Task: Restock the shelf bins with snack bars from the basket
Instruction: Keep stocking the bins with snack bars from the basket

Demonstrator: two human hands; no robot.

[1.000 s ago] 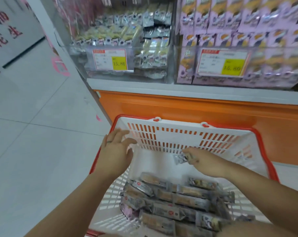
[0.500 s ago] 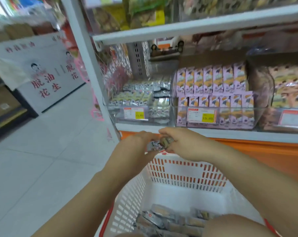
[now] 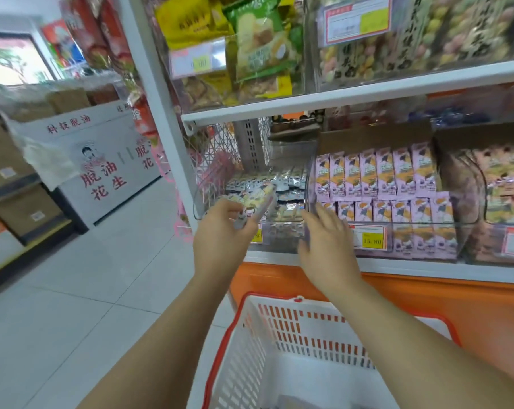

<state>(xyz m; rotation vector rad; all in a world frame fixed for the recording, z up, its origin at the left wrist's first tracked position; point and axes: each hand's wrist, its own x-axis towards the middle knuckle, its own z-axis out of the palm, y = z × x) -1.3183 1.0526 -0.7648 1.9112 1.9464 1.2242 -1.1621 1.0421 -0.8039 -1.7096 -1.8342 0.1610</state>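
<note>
My left hand (image 3: 220,236) now pinches 1 snack bar (image 3: 254,206) alone at the clear bin's (image 3: 282,234) front lip, up from the basket (image 3: 267,294), my right hand (image 3: 323,245) having let go and spread open, so dropping it in looks next.

Bare arms, bare hands
Left hand (image 3: 220,246) and right hand (image 3: 326,249) uncovered; both forearms bare down to the frame's lower edge.

Pale tiled floor (image 3: 72,305) (bright window (image 3: 10,60)).
</note>
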